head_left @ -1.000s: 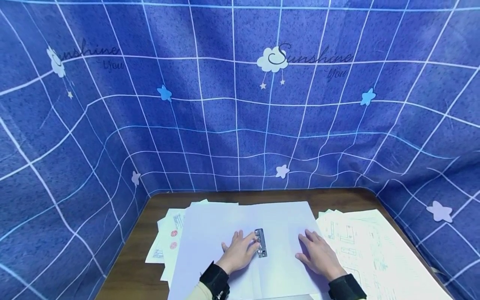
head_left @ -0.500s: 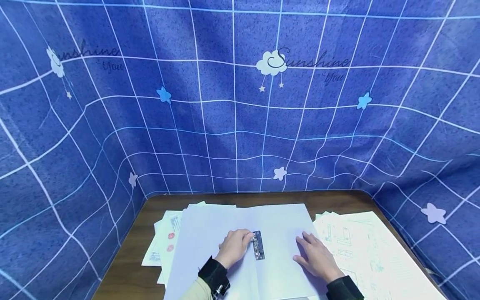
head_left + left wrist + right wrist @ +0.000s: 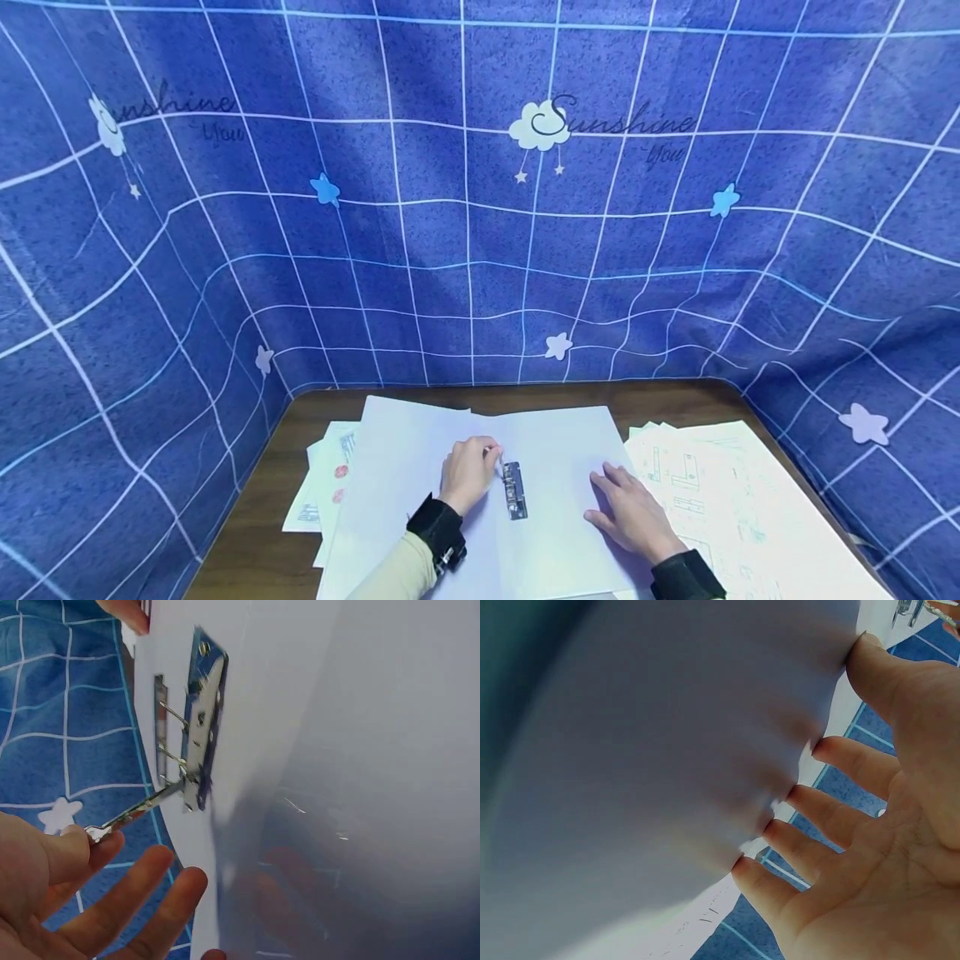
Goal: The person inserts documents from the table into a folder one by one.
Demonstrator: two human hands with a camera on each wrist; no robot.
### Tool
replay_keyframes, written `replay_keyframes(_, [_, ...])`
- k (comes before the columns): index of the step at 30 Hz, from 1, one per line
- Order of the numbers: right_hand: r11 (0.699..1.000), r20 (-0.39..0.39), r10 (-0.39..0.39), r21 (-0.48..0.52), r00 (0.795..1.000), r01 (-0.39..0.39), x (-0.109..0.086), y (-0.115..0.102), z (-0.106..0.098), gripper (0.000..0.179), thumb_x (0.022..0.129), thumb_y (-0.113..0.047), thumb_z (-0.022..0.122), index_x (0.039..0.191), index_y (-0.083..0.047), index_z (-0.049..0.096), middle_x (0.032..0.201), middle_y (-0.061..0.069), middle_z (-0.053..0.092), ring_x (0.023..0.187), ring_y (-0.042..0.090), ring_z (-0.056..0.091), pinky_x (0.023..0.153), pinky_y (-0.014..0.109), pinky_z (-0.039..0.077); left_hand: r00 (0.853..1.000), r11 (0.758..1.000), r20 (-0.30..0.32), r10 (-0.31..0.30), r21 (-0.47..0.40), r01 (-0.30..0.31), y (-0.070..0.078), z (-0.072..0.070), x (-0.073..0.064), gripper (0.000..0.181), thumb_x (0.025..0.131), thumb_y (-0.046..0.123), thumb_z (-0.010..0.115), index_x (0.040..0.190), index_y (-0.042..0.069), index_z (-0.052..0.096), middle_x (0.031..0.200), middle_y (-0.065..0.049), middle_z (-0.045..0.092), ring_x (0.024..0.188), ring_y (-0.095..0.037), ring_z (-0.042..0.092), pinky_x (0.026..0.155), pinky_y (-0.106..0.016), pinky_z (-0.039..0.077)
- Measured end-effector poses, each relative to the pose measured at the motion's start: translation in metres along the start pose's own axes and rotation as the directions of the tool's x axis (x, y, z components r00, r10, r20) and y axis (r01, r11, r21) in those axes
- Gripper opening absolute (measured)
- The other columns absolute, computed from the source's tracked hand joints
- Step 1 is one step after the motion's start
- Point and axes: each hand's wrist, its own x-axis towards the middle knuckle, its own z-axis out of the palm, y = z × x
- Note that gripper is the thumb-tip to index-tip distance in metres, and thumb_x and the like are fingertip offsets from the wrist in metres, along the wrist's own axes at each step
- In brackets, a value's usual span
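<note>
The spread folder (image 3: 566,558) was touched by the outstretched right hand (image 3: 633,517); its lever (image 3: 141,810) was pinched by the left hand (image 3: 467,477); sheets (image 3: 708,492) lay unclipped.

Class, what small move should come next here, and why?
Probably the right hand should reach for the papers to its right: it only rests on the open folder, while the left hand pinches the raised lever of the clip.
</note>
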Motion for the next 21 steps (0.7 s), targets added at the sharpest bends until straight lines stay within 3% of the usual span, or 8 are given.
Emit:
replay_keyframes(8, [1.000,0.005,0.007,0.005,1.000,-0.007,0.000,0.000,-0.001,0.061,0.087,-0.037,0.082,0.133,-0.001,0.066,0.143,0.029,0.055,0.133,0.052,0.050,0.107,0.063,0.041,0.996,0.998,0.053,-0.066,0.003,0.066,-0.003,0.009,0.022,0.011,0.095,0.020,0.073,0.087,0.018,0.079,0.088,-0.001,0.075,0.080,-0.027,0.068,0.065,-0.047,0.051])
replay_keyframes(21, [1.000,-0.004,-0.001,0.015,1.000,0.001,-0.001,-0.001,0.000,0.060,0.087,-0.037,0.081,0.133,-0.001,0.066,0.143,0.029,0.056,0.133,0.052,0.050,0.108,0.062,0.040,0.987,0.990,0.090,-0.132,0.068,0.126,-0.011,0.023,0.033,0.012,0.095,0.028,0.073,0.084,0.024,0.078,0.095,-0.003,0.077,0.088,-0.033,0.071,0.072,-0.059,0.050])
